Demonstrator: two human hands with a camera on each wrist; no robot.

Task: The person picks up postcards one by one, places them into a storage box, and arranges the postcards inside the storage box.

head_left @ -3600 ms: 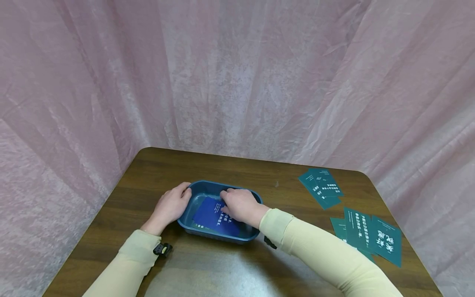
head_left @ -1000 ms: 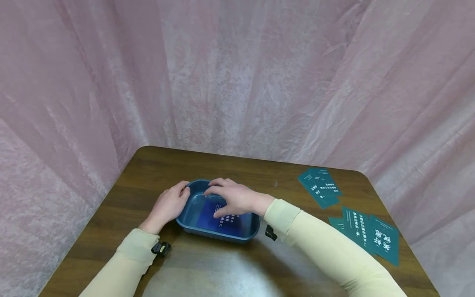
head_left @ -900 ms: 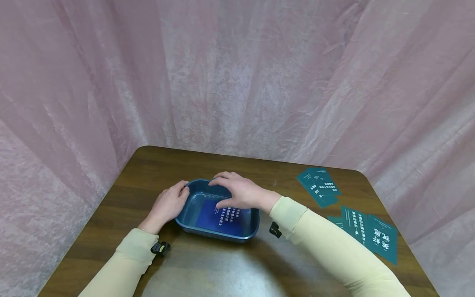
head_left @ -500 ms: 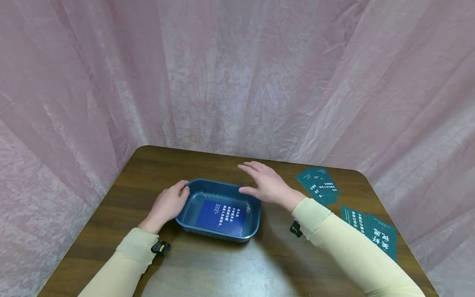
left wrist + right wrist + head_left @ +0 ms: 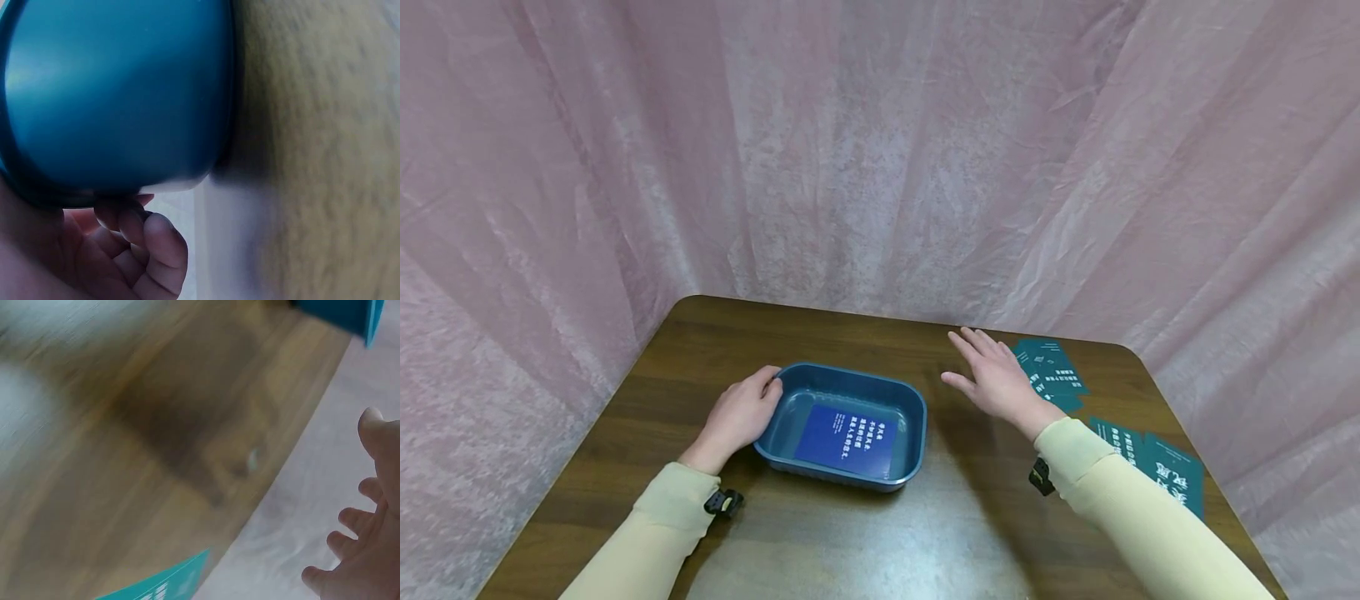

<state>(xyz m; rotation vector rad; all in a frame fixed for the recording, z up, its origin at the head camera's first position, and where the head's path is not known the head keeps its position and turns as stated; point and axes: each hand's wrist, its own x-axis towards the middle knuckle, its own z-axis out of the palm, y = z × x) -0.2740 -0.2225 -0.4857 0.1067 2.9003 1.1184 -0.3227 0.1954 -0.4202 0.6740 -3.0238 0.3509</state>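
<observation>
A blue plastic tray (image 5: 850,380) rests on the table, with a dark blue card (image 5: 848,442) printed in white lying flat on its bottom. My left hand (image 5: 741,417) grips the tray's left end at the rim; in the left wrist view its curled fingers (image 5: 164,247) sit against that end. Right of the tray, my right hand (image 5: 996,379) hovers over the table with spread fingers, holding nothing. Beneath and beyond it lie overlapping green cards (image 5: 1054,371), partly covered by the hand. More green cards (image 5: 1176,467) lie nearer me, partly behind my right sleeve.
The brown wooden table (image 5: 880,542) has rounded far corners. Pink curtains (image 5: 880,167) hang behind it and along both sides. Each wrist carries a small black device, such as the one on the left wrist (image 5: 724,502).
My right hand has lifted out of the tray and moved right toward the green cards, uncovering the blue card. The left hand has stayed at the tray's left end.
</observation>
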